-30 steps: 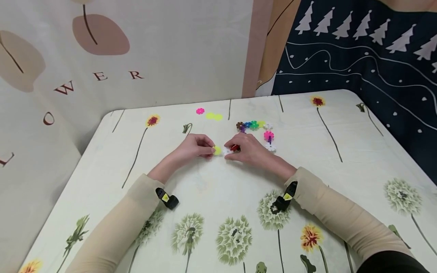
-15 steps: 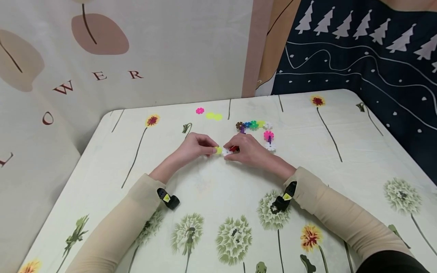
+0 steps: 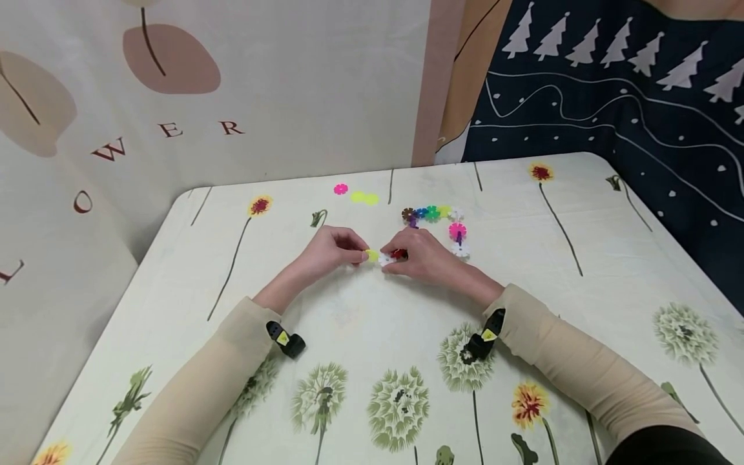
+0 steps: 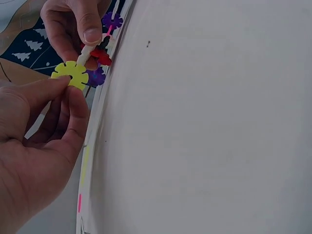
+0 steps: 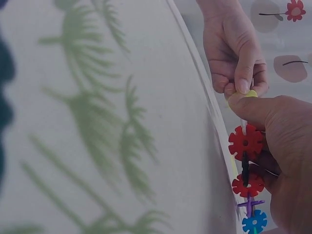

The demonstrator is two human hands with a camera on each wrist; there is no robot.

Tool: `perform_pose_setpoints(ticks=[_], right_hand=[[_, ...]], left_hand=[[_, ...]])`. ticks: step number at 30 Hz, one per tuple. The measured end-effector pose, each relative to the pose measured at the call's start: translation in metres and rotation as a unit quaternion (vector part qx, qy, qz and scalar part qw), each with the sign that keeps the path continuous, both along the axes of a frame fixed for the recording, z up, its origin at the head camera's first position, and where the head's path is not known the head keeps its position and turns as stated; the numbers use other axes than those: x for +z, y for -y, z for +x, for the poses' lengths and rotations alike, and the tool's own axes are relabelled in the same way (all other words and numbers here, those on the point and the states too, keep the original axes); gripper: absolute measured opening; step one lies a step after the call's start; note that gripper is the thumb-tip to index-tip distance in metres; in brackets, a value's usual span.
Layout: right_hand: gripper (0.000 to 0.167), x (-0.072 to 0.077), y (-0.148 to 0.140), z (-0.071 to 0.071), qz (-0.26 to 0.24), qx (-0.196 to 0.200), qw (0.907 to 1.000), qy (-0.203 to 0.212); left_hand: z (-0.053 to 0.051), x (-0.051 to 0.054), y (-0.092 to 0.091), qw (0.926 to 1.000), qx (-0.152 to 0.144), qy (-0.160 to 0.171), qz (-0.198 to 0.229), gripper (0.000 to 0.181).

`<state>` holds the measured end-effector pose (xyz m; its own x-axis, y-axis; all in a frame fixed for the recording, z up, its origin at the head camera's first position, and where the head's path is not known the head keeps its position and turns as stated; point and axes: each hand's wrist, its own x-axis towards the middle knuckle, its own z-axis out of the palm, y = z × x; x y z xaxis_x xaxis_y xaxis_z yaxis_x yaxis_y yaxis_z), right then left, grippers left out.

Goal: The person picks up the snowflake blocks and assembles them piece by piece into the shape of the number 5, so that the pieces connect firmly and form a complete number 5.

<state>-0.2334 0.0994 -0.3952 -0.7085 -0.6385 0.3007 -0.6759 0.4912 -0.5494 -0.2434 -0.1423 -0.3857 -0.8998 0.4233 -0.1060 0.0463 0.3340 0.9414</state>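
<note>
In the head view my left hand pinches a yellow notched snowflake disc between thumb and fingers. Its rim meets a white disc, which my right hand pinches. How deep the two slots sit in each other I cannot tell. Behind the white disc, the right wrist view has a red disc, a black disc seen edge-on and another red disc. This chain runs on through brown, green, pink and other discs on the table; my right hand hides part of it.
Toward the table's far edge lie a loose pink disc and yellow discs, side by side or overlapping. A flower-printed cloth covers the table. Printed cloth walls stand behind and to the sides.
My left hand has moved slightly right, bringing the yellow disc from a small gap up against the white one. My right hand has stayed nearly still.
</note>
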Motion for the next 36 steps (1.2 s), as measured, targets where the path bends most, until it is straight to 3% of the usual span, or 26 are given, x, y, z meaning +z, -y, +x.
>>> perform_pose_setpoints(ticks=[13,27,36], right_hand=[[0.027,0.0044,0.0021,0.0012,-0.033,0.030,0.9989,-0.011],[0.025,0.0024,0.0025,-0.0008,-0.013,0.060,0.9970,-0.047],[0.024,0.0047,0.0063,0.0004,-0.032,0.054,0.9981,-0.001]], left_hand=[[0.0004,0.0017,0.0019,0.9999,-0.010,-0.006,0.000,0.011],[0.0019,0.0041,-0.0004,0.9991,-0.034,-0.015,-0.023,0.008],[-0.0004,0.0048,-0.0037,0.9974,-0.038,-0.042,-0.045,0.004]])
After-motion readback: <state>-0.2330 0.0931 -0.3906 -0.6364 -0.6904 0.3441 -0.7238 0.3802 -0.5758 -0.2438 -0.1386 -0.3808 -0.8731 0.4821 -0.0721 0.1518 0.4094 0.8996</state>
